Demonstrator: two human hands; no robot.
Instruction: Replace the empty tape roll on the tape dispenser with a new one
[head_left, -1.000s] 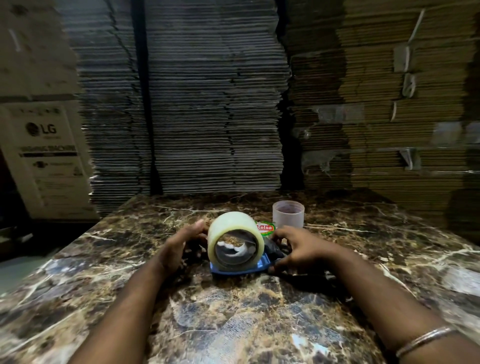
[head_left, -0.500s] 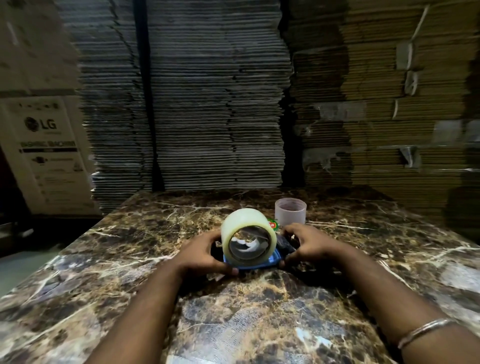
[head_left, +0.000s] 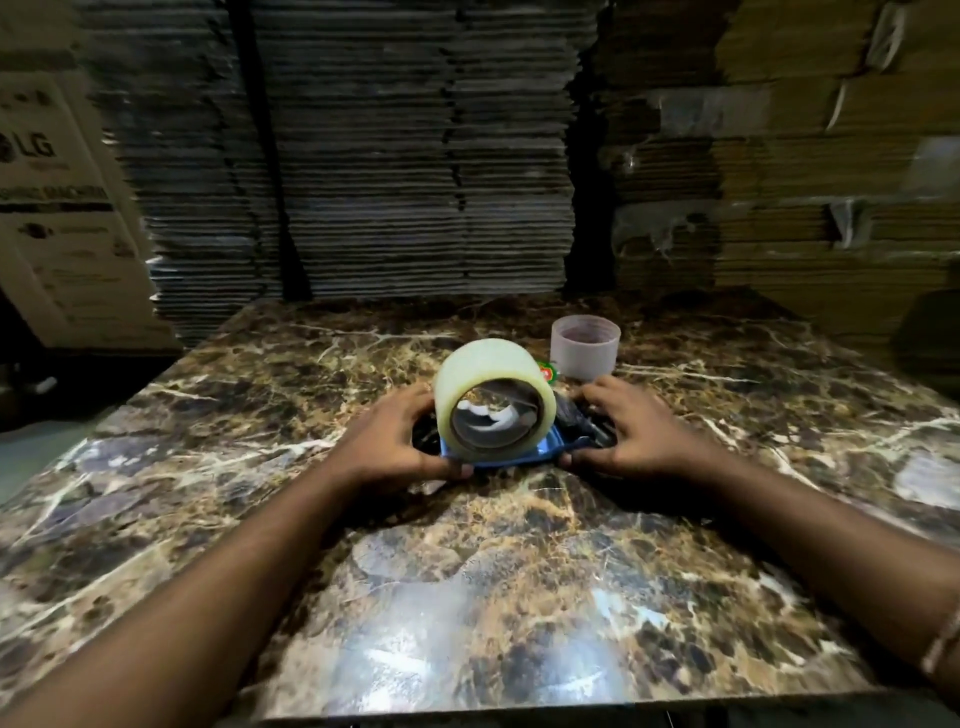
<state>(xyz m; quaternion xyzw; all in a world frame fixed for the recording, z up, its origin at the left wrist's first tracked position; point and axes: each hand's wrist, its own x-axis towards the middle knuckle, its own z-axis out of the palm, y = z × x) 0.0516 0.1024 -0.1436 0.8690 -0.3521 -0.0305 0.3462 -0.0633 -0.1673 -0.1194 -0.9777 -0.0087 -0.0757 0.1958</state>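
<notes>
Here, a full clear tape roll sits on the blue tape dispenser lying on a marble table. The left hand curls around the dispenser's left side; the right hand grips its right end. Just behind the dispenser stands an empty tape core.

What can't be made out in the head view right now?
- Tape dispenser: most of its body is hidden behind the tape roll and under the right hand.
- Whether the roll is seated on the hub: the inside of its core is blurred.
- Left hand: its fingertips are hidden behind the roll.
- Green and red label: its text is too small and partly covered by the roll.
- Empty core: its base is partly hidden.
</notes>
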